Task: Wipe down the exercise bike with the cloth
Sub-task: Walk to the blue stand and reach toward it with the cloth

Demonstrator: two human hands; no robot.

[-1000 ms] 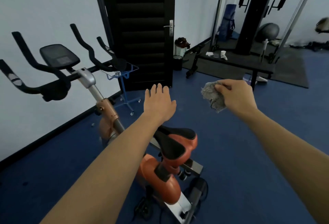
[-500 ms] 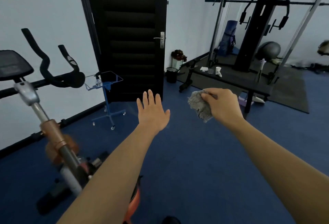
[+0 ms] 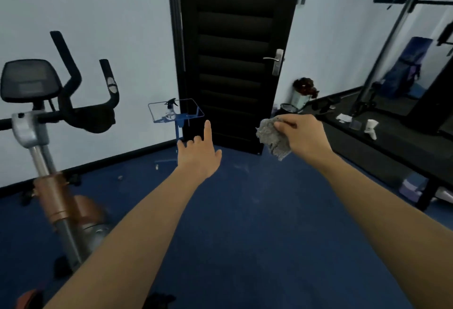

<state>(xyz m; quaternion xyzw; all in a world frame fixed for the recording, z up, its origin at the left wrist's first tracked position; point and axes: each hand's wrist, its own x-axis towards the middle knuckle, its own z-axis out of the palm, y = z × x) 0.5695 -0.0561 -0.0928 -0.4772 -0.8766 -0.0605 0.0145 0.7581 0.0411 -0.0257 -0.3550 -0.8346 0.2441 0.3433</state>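
Observation:
The exercise bike (image 3: pixel 49 161) stands at the left, with black handlebars, a black console and an orange-brown frame post; its saddle is out of view. My right hand (image 3: pixel 304 137) is stretched forward at centre right and grips a crumpled grey cloth (image 3: pixel 272 139). My left hand (image 3: pixel 198 151) reaches forward in the middle, holding nothing, with the index finger pointing ahead and the other fingers curled. Both hands are in the air, apart from the bike and to its right.
A small blue stand (image 3: pixel 176 117) with a spray bottle (image 3: pixel 170 111) is ahead, before a black door (image 3: pixel 235 51). A weight bench (image 3: pixel 392 154) and a cable machine (image 3: pixel 397 39) fill the right side. Blue carpet (image 3: pixel 245 235) covers the floor.
The view has swung right, then slightly back left, and moved toward the door. The bike's saddle has left the frame. My left fingers have curled, leaving the index finger extended.

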